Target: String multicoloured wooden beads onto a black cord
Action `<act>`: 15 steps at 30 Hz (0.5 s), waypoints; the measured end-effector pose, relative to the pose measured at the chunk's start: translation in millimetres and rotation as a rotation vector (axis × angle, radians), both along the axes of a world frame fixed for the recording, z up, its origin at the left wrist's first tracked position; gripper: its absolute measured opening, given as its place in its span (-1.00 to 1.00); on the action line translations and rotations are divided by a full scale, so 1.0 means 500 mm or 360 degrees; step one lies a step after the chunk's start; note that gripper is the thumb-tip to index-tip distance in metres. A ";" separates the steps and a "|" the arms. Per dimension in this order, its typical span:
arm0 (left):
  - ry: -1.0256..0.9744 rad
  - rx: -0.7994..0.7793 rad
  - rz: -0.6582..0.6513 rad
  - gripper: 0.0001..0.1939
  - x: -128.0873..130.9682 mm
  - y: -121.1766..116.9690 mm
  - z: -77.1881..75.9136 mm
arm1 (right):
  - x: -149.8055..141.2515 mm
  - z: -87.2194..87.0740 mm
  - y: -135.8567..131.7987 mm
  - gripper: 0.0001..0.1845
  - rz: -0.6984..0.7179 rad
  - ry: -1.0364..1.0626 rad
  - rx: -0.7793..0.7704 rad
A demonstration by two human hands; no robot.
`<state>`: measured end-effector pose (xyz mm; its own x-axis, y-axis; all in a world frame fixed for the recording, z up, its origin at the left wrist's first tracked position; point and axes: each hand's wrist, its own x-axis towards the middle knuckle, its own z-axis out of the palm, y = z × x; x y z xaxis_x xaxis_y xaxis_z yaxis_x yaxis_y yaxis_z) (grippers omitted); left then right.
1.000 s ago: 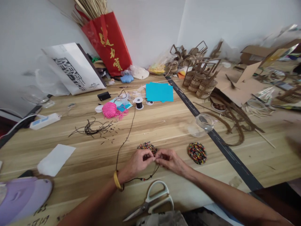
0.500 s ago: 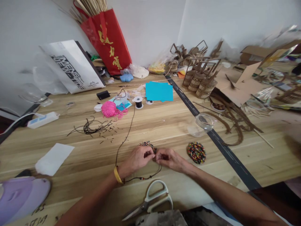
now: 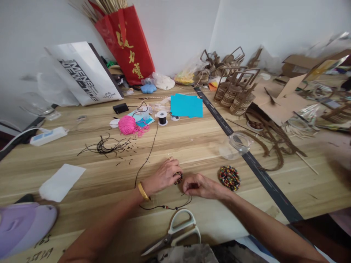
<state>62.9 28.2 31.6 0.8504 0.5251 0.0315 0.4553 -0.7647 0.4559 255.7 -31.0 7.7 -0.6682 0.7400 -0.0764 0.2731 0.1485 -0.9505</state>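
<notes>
My left hand (image 3: 165,174) is curled over a small coil of dark beads (image 3: 178,178), with its fingertips on the beads and part of the coil hidden. Close beside it, my right hand (image 3: 201,186) pinches the end of a thin black cord (image 3: 148,209). That cord sags in a loop below both hands and carries a few small beads (image 3: 166,207), one of them red. A larger coil of multicoloured beads (image 3: 229,178) lies right of my right hand. White-handled scissors (image 3: 172,231) rest near the table's front edge, blades toward the left.
A black cord spool (image 3: 162,118) stands beside pink yarn (image 3: 127,125) and blue sheets (image 3: 186,106). Cut black cords (image 3: 106,145) lie left. Woven baskets (image 3: 233,96) and a clear round container (image 3: 239,142) are right. Another person's arm (image 3: 338,146) shows at the right edge.
My left hand has parted from the right and shifted up onto the dark bead coil. My right hand stays nearly in place, the cord end now showing at its fingertips.
</notes>
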 end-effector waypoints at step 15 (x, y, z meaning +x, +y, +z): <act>-0.0065 0.0093 0.0120 -0.85 0.012 0.020 -0.032 | 0.005 0.003 0.008 -0.92 0.0092 -0.0045 -0.0020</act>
<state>68.7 38.3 15.6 0.8060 0.5837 0.0979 0.4944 -0.7550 0.4308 258.2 -27.1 9.1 -0.7072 0.6992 -0.1049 0.2910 0.1527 -0.9445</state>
